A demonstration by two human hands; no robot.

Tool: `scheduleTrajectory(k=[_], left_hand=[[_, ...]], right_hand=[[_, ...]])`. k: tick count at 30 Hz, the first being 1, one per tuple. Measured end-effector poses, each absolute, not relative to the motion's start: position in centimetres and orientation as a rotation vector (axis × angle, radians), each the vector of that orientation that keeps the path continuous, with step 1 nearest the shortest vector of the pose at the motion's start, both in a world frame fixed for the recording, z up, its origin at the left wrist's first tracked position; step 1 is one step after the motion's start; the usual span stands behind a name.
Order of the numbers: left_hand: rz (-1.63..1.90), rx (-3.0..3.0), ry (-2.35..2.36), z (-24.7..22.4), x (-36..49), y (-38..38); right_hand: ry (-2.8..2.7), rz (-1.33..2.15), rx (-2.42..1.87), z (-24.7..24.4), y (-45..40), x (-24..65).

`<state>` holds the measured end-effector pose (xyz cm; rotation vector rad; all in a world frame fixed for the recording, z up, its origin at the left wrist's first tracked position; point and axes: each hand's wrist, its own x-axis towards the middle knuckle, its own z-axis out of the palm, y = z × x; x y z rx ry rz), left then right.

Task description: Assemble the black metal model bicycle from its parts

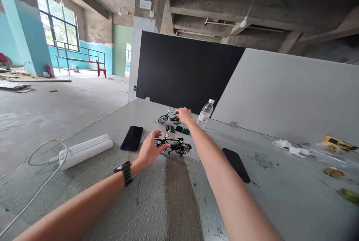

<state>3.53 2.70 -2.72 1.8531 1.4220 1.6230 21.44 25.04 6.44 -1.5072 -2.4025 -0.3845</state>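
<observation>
A black toy bicycle (181,147) stands on the grey table, its front wheel partly behind the fingers of my left hand (150,147). That hand is open, thumb and fingers apart around the front wheel. Farther back is a green toy bicycle (168,117); my right hand (184,115) reaches to its rear end, the fingertips at the seat and rear wheel. Whether those fingers grip it is too small to tell. Between the two bicycles lie small dark green pieces (182,130) and small black parts (170,128).
A water bottle (205,114) stands right of my right hand. One phone (132,138) lies left, another (236,164) right of my right forearm. A white power strip (86,151) with a cable is at left. Tissues (291,148) and yellow wrappers (333,172) lie far right.
</observation>
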Motion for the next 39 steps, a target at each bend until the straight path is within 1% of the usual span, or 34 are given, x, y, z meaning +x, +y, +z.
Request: scheduleTrajectory(k=[6, 12, 15, 18, 23, 27, 29, 30, 32, 34, 37, 39], left_hand=[[1.632, 1.832, 1.457, -2.5, 3.5, 2.6], [1.644, 1.849, 1.445, -2.4, 3.3, 2.6], [1.652, 1.846, 1.441, -2.5, 3.2, 2.6], [1.683, 1.852, 1.421, -2.6, 3.0, 2.7], [1.734, 1.869, 1.436, -1.7, 2.2, 2.2], [1.991, 1.932, 1.502, 0.8, 1.1, 0.7], [2.062, 2.016, 1.375, 2.2, 0.7, -0.5], [2.037, 2.066, 1.286, 2.9, 0.6, -1.1], [1.875, 2.201, 1.148, 3.7, 0.7, -2.3], [1.631, 2.311, 1.049, 3.8, 0.9, -3.4], [1.298, 2.392, 0.983, 2.8, 1.4, -4.2], [1.167, 2.413, 0.971, 1.9, 1.6, -4.3]], right_hand=[[-2.388, -0.419, -1.499, 7.4, 24.8, 21.4], [-2.319, -0.489, -1.432, 12.1, 21.9, 22.3], [-2.274, -0.509, -1.395, 14.6, 19.3, 23.2], [-2.18, -0.439, -1.261, 16.6, 15.9, 24.5], [-2.14, -0.309, -1.103, 18.5, 8.5, 26.8], [-2.139, -0.294, -1.125, 17.5, 2.3, 28.3], [-2.128, -0.269, -1.155, 16.1, -0.3, 28.9], [-2.126, -0.253, -1.169, 15.3, -1.4, 29.1], [-2.137, -0.212, -1.171, 13.4, -3.2, 29.3], [-2.16, -0.166, -1.171, 11.6, -4.6, 29.2], [-2.212, -0.116, -1.225, 9.2, -6.0, 28.4], [-2.239, -0.097, -1.278, 8.0, -6.6, 27.7]])
